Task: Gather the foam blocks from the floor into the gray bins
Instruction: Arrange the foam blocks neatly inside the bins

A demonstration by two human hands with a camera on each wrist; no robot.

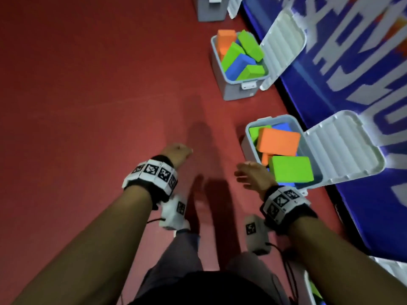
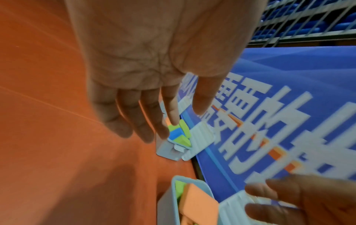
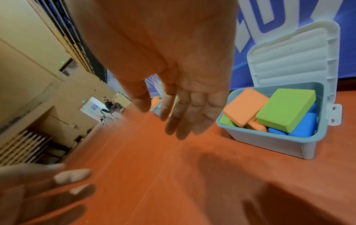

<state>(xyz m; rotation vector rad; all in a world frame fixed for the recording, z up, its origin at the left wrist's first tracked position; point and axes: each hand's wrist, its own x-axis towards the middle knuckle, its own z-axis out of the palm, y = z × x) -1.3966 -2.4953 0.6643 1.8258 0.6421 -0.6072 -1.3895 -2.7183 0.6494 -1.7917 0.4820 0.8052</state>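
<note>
Two gray bins stand open on the red floor along a blue banner. The near bin (image 1: 247, 150) holds an orange block (image 1: 278, 140), a green block (image 1: 290, 169) and blue ones beneath. The far bin (image 1: 237, 91) is piled with orange, green and blue blocks. My right hand (image 1: 246, 173) hovers just left of the near bin, fingers relaxed and empty. My left hand (image 1: 179, 151) hangs over bare floor further left, also empty. In the right wrist view my right hand (image 3: 183, 118) shows straight fingers beside the near bin (image 3: 269, 144). In the left wrist view my left hand (image 2: 150, 121) is spread.
A blue banner (image 1: 352, 84) with white lettering runs along the right side behind the bins. A third gray bin (image 1: 211, 12) stands at the top. Both white lids (image 1: 284, 40) lean back against the banner. Bare red floor (image 1: 88, 84) stretches to the left.
</note>
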